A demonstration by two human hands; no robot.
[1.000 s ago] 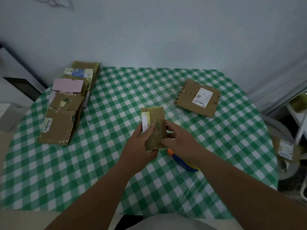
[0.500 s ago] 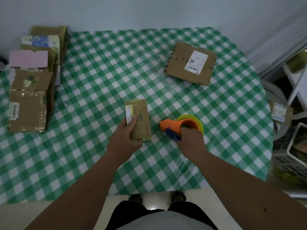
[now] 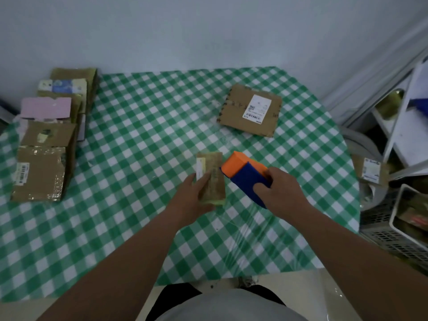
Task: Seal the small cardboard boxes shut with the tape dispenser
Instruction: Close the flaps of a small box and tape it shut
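A green-checked tablecloth [image 3: 139, 158] is covering the table against a pale wall [image 3: 208, 31]. At frame centre, the left hand [image 3: 192, 202] is gripping a small cardboard box [image 3: 212, 179] (lying flat); the right hand [image 3: 282, 193] is clasping the tape dispenser [image 3: 245, 174] just beside it.

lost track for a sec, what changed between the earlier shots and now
The right hand let go of the small box, gripped the tape dispenser and lifted it beside the box. The left hand lowered the box to the table and holds it. The other boxes stayed put.
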